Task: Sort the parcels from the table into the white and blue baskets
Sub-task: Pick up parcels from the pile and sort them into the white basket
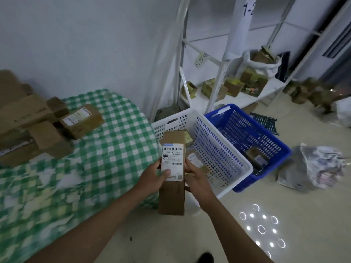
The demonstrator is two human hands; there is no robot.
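A long cardboard parcel (172,196) with a white shipping label facing up hangs between the table and the white basket (218,154). My left hand (153,177) grips its left edge with the thumb on the label. My right hand (195,177) holds its right edge. The white basket on the floor holds a couple of small parcels. Right of it stands the blue basket (266,133) with one small parcel (256,158) inside. Several more cardboard parcels (38,122) lie piled at the far left of the table (98,168), which wears a green checked cloth.
A white metal shelf rack (224,76) with several small boxes stands behind the baskets. Grey plastic bags (313,168) lie on the floor right of the blue basket. More boxes (307,92) sit on the floor at far right.
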